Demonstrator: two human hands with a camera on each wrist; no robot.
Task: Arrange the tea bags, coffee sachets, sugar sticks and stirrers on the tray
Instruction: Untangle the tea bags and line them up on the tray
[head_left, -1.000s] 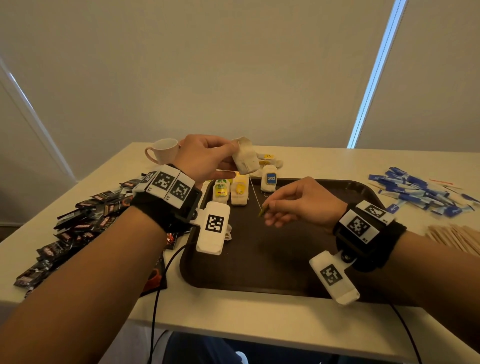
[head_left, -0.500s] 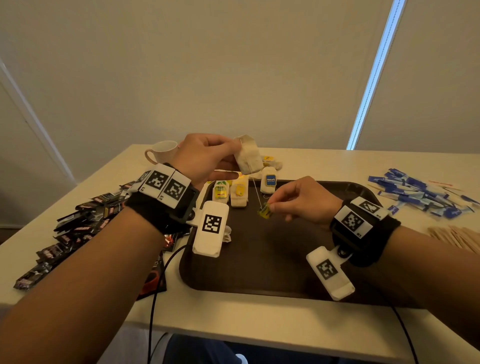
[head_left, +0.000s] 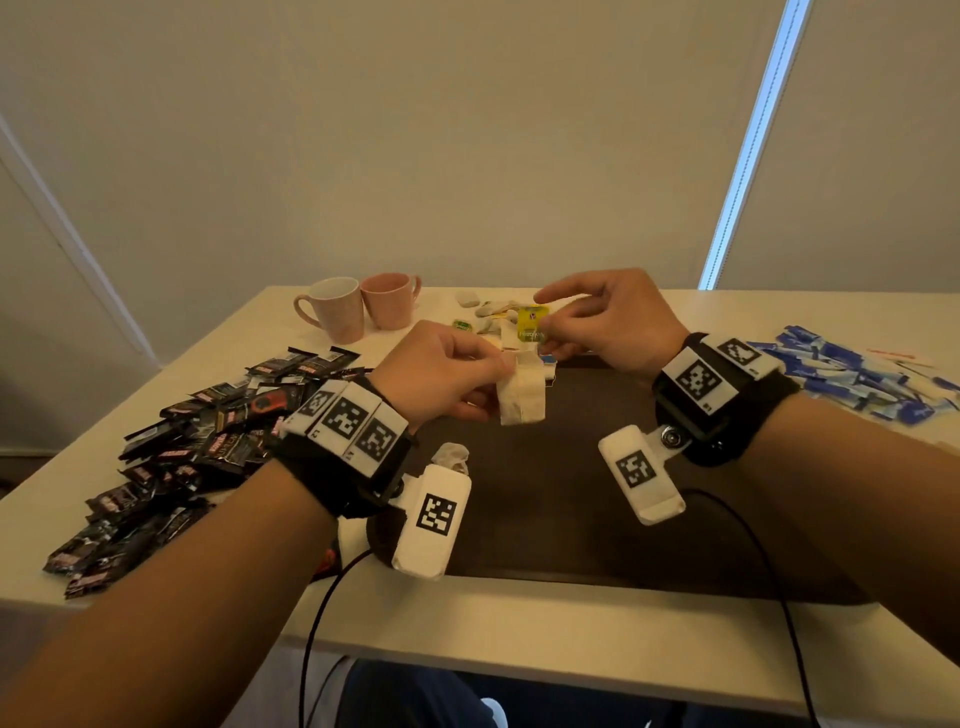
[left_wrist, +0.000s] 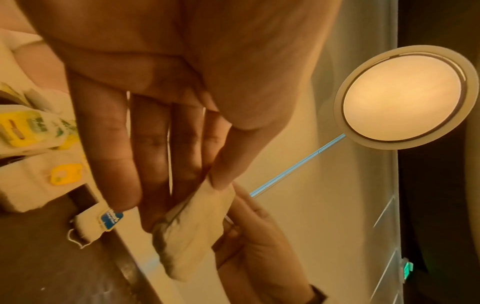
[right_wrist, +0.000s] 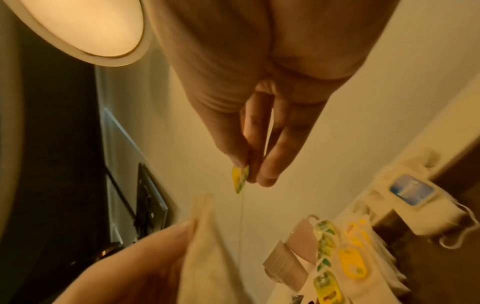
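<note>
My left hand (head_left: 467, 371) pinches a white tea bag (head_left: 521, 392) by its top edge, above the far part of the dark brown tray (head_left: 545, 493). In the left wrist view the tea bag (left_wrist: 192, 230) hangs from thumb and fingers. My right hand (head_left: 582, 322) is raised above it and pinches the bag's yellow paper tag (head_left: 532, 323). The right wrist view shows the tag (right_wrist: 240, 179) with its thin string running down. Several tea bags (right_wrist: 337, 265) with yellow and blue tags lie in a row on the tray's far side, mostly hidden by my hands in the head view.
Black coffee sachets (head_left: 197, 447) are heaped on the table at left. Blue sugar sticks (head_left: 852, 379) lie at right. Two pink cups (head_left: 358, 306) stand at the back, with loose tea bags (head_left: 485, 312) beside them. The near half of the tray is bare.
My right hand has lifted the yellow tag from below the bag to above it, at the far edge. My left hand has lowered the bag. The head view has tilted, so both cups show.
</note>
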